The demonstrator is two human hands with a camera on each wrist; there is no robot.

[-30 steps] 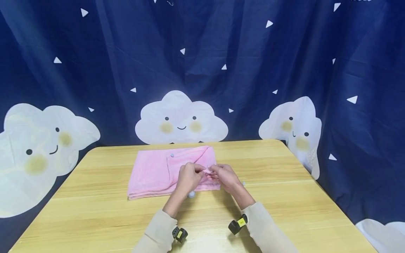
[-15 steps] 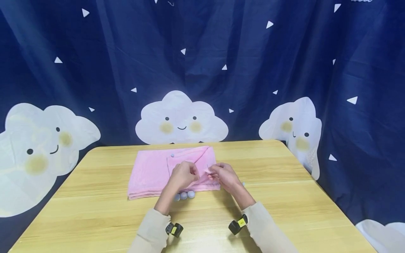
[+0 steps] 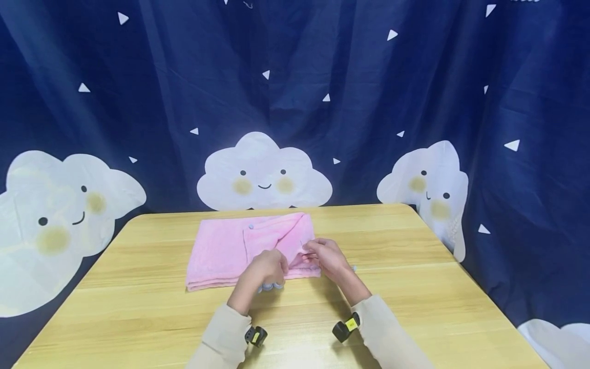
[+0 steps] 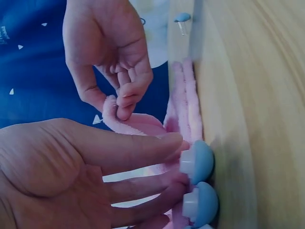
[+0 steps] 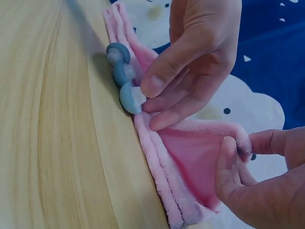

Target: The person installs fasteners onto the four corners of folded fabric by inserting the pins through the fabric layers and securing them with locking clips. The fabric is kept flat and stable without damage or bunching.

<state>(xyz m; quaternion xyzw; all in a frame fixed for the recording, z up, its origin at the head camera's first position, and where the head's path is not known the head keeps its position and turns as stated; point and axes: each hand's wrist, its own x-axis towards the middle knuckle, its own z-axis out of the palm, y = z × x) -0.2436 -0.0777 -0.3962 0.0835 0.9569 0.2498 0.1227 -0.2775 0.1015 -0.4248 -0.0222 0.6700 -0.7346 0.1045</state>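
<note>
A folded pink fleece blanket lies on the table, its near right corner lifted. My right hand pinches that raised corner between thumb and fingers; the pinch on the cloth shows in the right wrist view. My left hand is lowered to the blanket's front edge, its thumb and fingers nearly straight beside a blue mushroom-shaped fastener with a white stem. The thumb appears to touch that stem. Further fasteners stand in the same row, partly hidden by the left hand in the head view.
One small blue piece sits on the blanket's far part. Another blue-capped piece with a pale stem is on the table to the right of the blanket. A dark blue curtain with clouds hangs behind the wooden table.
My left hand has let go of the blanket corner and moved left and down to the row of fasteners. My right hand stays in place, pinching the corner.
</note>
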